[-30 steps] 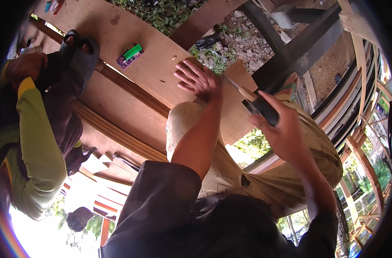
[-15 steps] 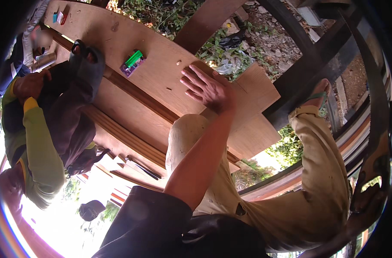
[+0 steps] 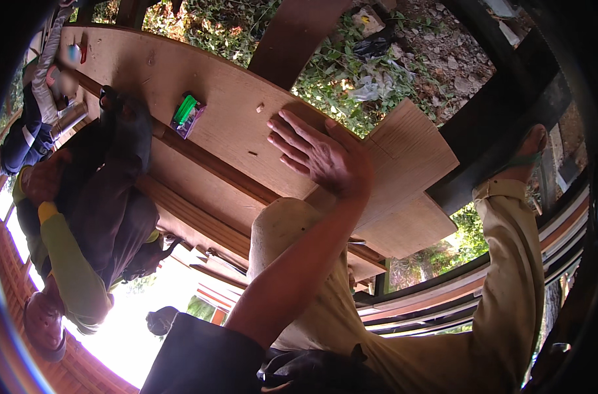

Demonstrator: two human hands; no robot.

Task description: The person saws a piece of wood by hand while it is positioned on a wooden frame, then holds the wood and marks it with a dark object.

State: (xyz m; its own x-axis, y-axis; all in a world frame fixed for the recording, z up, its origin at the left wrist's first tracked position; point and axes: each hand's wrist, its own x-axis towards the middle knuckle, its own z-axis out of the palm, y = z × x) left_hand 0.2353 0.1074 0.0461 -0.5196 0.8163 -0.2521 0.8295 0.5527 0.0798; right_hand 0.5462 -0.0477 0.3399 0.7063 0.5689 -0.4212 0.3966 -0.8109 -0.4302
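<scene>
My left hand (image 3: 322, 152) lies palm down on a long wooden board (image 3: 226, 98), fingers stretched out and pointing left. A shorter plank (image 3: 414, 141) lies across the board's right end, beside my wrist. At the dark lower right rim, my right hand (image 3: 550, 369) is in deep shadow, around the handle of a hand saw (image 3: 567, 328); only part of the saw can be made out. Left of my left hand, a small purple box with a bright green top (image 3: 188, 113) sits on the board. My bent knee (image 3: 282, 230) rests by the board's near side.
A co-worker (image 3: 75, 249) in a yellow-green sleeve sits at left, hands together, with another person (image 3: 26, 144) behind. Dark beams (image 3: 292, 39) cross above weeds and rubble (image 3: 443, 59). Stacked boards (image 3: 200, 210) lie nearer me. My sandalled foot (image 3: 529, 154) stands at right.
The view has shifted, and the saw has dropped toward the lower right rim, its blade now mostly lost in the dark. My left hand stays flat on the board.
</scene>
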